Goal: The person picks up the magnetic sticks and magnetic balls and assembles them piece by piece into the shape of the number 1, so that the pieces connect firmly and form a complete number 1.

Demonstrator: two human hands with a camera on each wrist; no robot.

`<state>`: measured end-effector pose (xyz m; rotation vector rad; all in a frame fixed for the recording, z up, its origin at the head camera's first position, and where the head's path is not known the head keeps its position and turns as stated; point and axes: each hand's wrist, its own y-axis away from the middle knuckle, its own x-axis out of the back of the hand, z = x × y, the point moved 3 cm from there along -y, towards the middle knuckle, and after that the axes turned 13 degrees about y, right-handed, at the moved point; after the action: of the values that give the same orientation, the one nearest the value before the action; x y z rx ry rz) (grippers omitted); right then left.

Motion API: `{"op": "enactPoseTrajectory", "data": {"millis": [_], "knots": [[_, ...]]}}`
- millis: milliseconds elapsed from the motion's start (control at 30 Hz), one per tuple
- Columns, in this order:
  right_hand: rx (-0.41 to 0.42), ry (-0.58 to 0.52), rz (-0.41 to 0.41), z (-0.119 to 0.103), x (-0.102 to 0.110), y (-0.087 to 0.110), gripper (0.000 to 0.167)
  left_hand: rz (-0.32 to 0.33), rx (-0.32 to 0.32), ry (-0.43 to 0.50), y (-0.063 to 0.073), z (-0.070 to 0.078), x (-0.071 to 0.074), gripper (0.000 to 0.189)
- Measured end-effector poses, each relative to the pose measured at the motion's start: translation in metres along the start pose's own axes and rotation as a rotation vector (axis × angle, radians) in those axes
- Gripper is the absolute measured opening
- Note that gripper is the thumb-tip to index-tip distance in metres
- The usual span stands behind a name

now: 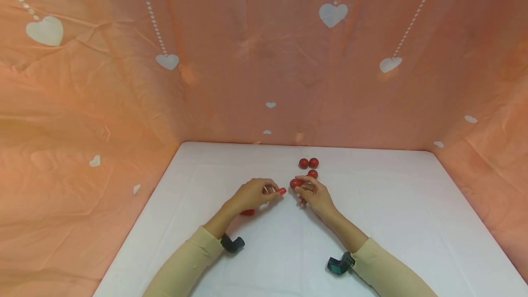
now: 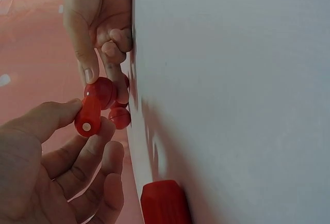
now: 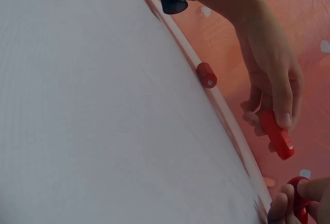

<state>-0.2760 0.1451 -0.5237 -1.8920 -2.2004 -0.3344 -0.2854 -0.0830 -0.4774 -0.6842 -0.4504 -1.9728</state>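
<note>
Between thumb and fingertips, my left hand (image 1: 256, 194) pinches a short red cylinder (image 3: 278, 136) with a small pale dot on one end (image 2: 86, 127). Facing it, my right hand (image 1: 316, 197) pinches a glossy red ball (image 1: 294, 184). In the left wrist view the cylinder overlaps that ball (image 2: 104, 91); the head view shows a small gap between them. Another red ball (image 1: 312, 173) lies just beyond the right hand, partly covered by its fingers. A second red cylinder (image 1: 247, 212) lies on its side on the table near my left wrist, partly hidden in the head view.
Two more red balls (image 1: 308, 163) sit side by side farther back on the white table (image 1: 392, 196). An orange cloth with white hearts (image 1: 255, 58) hangs behind and along both sides. A dark wrist camera (image 1: 233, 244) is strapped on each forearm.
</note>
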Motion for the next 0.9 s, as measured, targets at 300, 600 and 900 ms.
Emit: {"op": "enactPoseTrajectory", "data": {"millis": [300,600,900], "knots": [[0.019,0.001,-0.001,0.001,0.0,0.0,0.041,0.001,-0.012,-0.009,-0.003,0.005,-0.002,0.02],[0.033,0.009,0.0,0.0,-0.001,0.001,0.04,-0.004,-0.014,-0.003,-0.007,0.007,-0.004,0.021],[0.019,0.014,0.006,0.001,0.0,0.0,0.04,-0.002,-0.018,-0.02,-0.01,0.006,-0.005,0.02]]}}
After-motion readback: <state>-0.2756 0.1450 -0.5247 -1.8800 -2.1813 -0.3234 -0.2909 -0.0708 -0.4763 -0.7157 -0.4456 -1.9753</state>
